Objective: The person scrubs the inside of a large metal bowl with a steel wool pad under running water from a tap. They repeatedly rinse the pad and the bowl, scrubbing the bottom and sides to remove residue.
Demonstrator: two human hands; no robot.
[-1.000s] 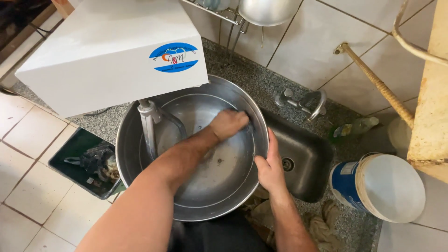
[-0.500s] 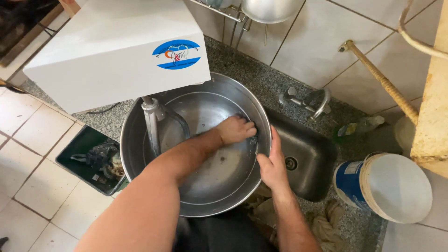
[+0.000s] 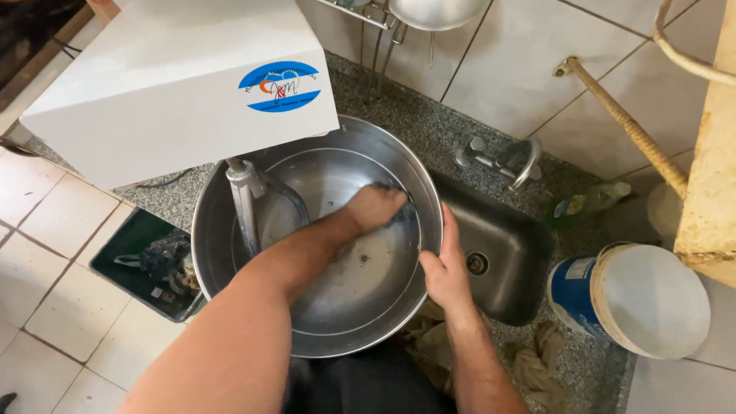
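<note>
The left hand presses closed inside the round steel mixing bowl, the right hand grasping its rim, below the white housing's oval blue-and-red label.

You can count two hands here: your left hand inside the bowl and your right hand on its rim. There is one big shiny metal bowl. One white machine sits over it, with one metal hook hanging down. There is one sink and one tap. You have one blue and white bucket, one green bottle, and one smaller metal bowl up top.
</note>
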